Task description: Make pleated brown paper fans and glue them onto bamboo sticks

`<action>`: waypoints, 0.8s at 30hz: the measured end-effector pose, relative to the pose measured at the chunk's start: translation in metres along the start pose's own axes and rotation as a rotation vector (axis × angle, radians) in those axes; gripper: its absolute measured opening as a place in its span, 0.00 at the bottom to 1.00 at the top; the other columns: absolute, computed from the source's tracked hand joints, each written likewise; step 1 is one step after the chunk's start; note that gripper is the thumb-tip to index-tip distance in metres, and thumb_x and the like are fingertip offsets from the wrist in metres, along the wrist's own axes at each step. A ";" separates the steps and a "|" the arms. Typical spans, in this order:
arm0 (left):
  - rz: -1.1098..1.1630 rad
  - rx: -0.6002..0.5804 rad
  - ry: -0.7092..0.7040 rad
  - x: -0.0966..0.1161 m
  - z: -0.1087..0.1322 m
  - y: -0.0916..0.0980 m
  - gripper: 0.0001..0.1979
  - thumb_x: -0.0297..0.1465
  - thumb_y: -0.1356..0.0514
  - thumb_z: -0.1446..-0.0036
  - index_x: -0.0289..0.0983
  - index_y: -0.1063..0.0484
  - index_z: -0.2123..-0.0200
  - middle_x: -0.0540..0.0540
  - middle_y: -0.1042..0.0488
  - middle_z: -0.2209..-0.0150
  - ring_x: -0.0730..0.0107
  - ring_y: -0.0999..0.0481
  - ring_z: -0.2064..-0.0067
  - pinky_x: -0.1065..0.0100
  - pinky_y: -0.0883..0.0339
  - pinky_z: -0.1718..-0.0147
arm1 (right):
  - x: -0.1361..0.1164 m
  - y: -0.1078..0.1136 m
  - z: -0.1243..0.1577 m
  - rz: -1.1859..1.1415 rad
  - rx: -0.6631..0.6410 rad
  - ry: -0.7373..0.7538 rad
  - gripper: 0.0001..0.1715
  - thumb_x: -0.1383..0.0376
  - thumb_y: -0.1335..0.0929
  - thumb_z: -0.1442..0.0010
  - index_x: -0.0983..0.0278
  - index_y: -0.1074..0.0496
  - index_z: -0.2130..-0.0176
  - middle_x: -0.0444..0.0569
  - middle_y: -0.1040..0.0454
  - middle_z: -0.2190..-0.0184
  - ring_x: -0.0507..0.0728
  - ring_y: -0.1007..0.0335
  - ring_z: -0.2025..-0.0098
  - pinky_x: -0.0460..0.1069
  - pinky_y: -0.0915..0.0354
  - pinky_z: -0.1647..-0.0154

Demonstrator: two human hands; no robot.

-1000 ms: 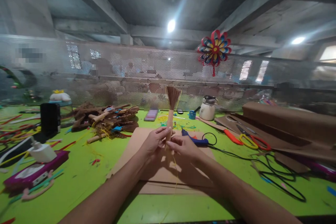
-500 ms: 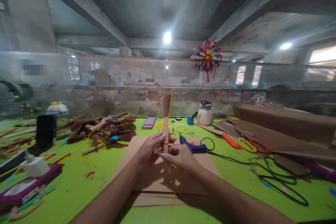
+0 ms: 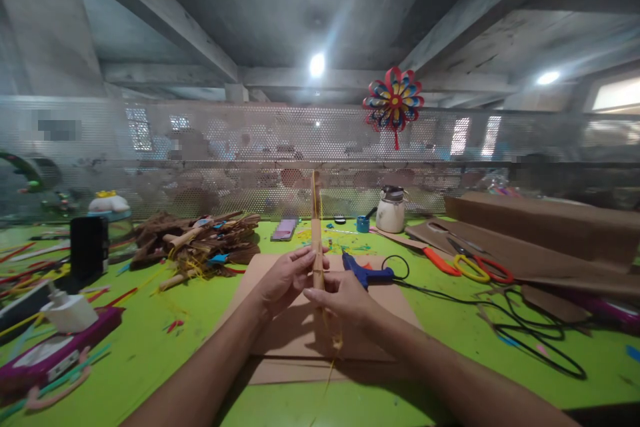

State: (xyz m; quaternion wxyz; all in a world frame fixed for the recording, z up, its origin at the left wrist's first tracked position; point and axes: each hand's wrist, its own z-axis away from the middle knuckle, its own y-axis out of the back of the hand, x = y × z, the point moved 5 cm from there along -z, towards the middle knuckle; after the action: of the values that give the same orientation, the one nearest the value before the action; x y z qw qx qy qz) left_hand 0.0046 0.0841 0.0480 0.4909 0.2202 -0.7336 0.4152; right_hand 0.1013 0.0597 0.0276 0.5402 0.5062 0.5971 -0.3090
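At the lower left of the frame a white bottle (image 3: 70,312) stands on a magenta tray (image 3: 30,361). Further right, at mid-left, lies a heap of brown brooms (image 3: 200,243). At the centre my left hand (image 3: 283,277) is curled shut around the handle of a small broom (image 3: 317,233), which I hold upright over the cardboard sheet (image 3: 290,340). My right hand (image 3: 345,297) pinches the same handle just below, finger and thumb closed, and a yellow strand (image 3: 334,341) trails down beneath it. Just to the right a blue glue gun (image 3: 367,272) lies on the cardboard's edge, and scissors (image 3: 480,268) lie at mid-right.
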 end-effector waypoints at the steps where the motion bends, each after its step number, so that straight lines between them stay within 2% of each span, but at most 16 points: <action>1: -0.007 -0.014 -0.001 0.000 0.001 -0.001 0.11 0.30 0.41 0.47 0.33 0.29 0.60 0.42 0.27 0.66 0.70 0.27 0.67 0.70 0.34 0.66 | 0.000 0.000 0.001 -0.002 0.007 -0.002 0.15 0.58 0.30 0.55 0.70 0.27 0.73 0.44 0.34 0.82 0.49 0.41 0.79 0.45 0.43 0.77; 6: -0.043 -0.040 0.011 0.000 0.002 -0.004 0.10 0.31 0.41 0.48 0.33 0.30 0.62 0.40 0.27 0.62 0.68 0.26 0.66 0.67 0.35 0.63 | -0.003 0.000 0.003 0.028 0.083 0.001 0.10 0.64 0.29 0.56 0.70 0.25 0.73 0.45 0.31 0.80 0.49 0.41 0.79 0.45 0.43 0.76; 16: -0.035 -0.031 -0.009 -0.001 0.001 -0.007 0.09 0.29 0.43 0.45 0.31 0.32 0.61 0.40 0.27 0.64 0.69 0.27 0.66 0.69 0.35 0.65 | -0.007 0.003 0.008 0.166 0.213 0.046 0.11 0.64 0.30 0.56 0.71 0.24 0.72 0.48 0.26 0.77 0.50 0.37 0.76 0.43 0.42 0.78; 24: -0.022 -0.038 0.009 -0.002 0.001 -0.009 0.08 0.29 0.42 0.46 0.31 0.33 0.64 0.41 0.27 0.65 0.68 0.26 0.68 0.68 0.32 0.68 | -0.003 0.002 0.006 0.142 0.208 0.019 0.11 0.64 0.31 0.55 0.71 0.24 0.73 0.47 0.28 0.79 0.50 0.38 0.77 0.44 0.41 0.76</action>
State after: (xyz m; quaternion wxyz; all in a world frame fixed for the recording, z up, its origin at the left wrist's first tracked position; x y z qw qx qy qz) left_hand 0.0116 0.0784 0.0493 0.5030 0.2171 -0.7366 0.3966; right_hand 0.1046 0.0538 0.0291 0.4997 0.6035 0.5294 -0.3254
